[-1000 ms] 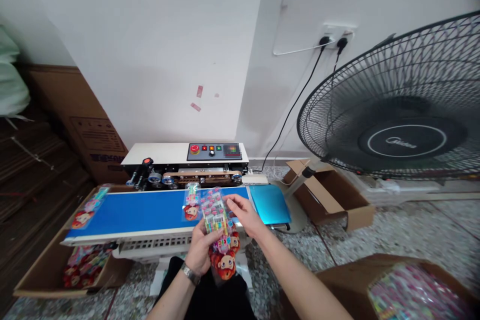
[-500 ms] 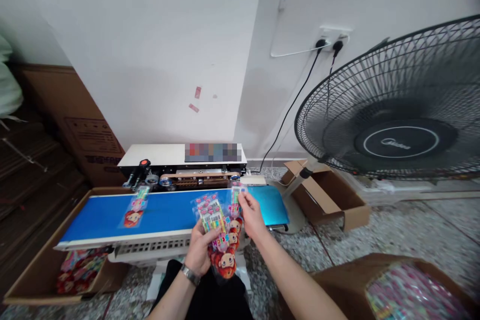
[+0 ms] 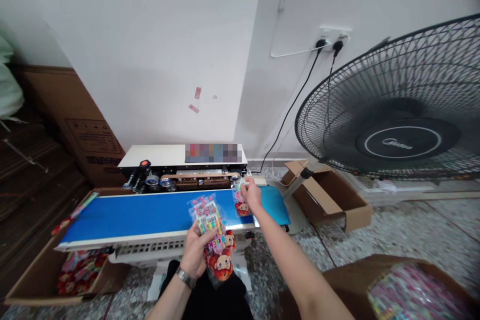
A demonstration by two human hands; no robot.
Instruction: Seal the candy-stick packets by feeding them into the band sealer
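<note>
My left hand (image 3: pixel 198 249) is closed round a fanned stack of clear candy packets (image 3: pixel 214 235) with red-haired cartoon heads, held in front of the blue conveyor belt (image 3: pixel 150 212). Between the fingers of my right hand (image 3: pixel 251 194) is the top of a single packet (image 3: pixel 241 204). It hangs over the right part of the belt, close to the intake end of the band sealer (image 3: pixel 200 180). Another packet (image 3: pixel 75 214) tilts over the belt's left end.
Below the belt's left end, a cardboard box (image 3: pixel 108 280) holds several packets. More packets (image 3: pixel 416 292) fill a box at lower right. A large black fan (image 3: pixel 397 142) stands at right, with an open carton (image 3: pixel 333 195) behind its pole. Plugs sit in a wall socket (image 3: pixel 333 37).
My right hand has drawn one packet away from the stack and moved it slightly up and right to the sealer. The packet on the belt has travelled left to the belt's end.
</note>
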